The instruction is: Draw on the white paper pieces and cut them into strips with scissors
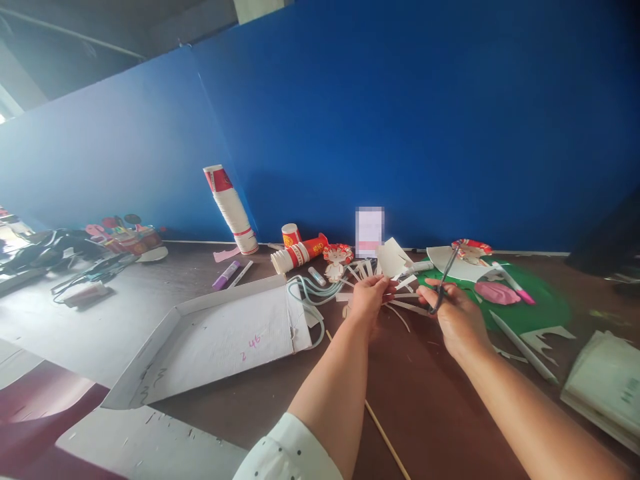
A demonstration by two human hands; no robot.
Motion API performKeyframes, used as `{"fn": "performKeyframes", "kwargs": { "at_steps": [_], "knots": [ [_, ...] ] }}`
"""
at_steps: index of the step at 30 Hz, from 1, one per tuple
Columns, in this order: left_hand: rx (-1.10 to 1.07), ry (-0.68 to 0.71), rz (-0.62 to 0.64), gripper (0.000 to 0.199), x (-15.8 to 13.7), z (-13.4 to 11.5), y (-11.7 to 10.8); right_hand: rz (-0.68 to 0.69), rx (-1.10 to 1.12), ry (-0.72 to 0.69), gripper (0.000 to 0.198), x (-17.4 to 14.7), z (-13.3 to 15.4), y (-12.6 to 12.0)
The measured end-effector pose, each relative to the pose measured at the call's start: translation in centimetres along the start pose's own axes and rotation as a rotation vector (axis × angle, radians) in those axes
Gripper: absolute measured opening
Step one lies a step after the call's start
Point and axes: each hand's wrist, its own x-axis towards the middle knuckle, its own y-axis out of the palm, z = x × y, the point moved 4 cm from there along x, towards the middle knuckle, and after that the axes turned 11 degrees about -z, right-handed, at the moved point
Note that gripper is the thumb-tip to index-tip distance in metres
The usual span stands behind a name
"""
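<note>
My left hand (369, 299) is closed on a white paper piece (391, 259), pinched between thumb and fingers. Narrow white paper strips (405, 307) fan out around that hand; whether they all belong to the held piece is hard to tell. My right hand (463, 319) grips dark-handled scissors (441, 287), their blades pointing up and away, a little right of the paper. Behind the left hand lie red and white cut paper-cup pieces (337, 253). Beyond the scissors, a curved white paper sheet (450, 262) rests by a green round mat (553, 303).
A tall stack of paper cups (233, 210) leans near the blue partition (400, 120). Left of my arm are a shallow white box (215, 337) and a purple glue stick (227, 275). A thin wooden stick (383, 433) lies in front; a white-and-pink marker (515, 283) is at right.
</note>
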Motion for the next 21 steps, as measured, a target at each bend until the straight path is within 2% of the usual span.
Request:
{"fn": "performKeyframes", "kwargs": {
  "at_steps": [10, 21],
  "knots": [
    [0.058, 0.017, -0.007, 0.018, 0.01, -0.06, -0.19, 0.008, -0.008, -0.011, 0.053, 0.25, -0.39, -0.18],
    [0.083, 0.04, -0.006, 0.017, -0.16, -0.35, -0.24, 0.011, -0.019, -0.004, 0.052, 0.04, -0.19, -0.06]
  ]
}}
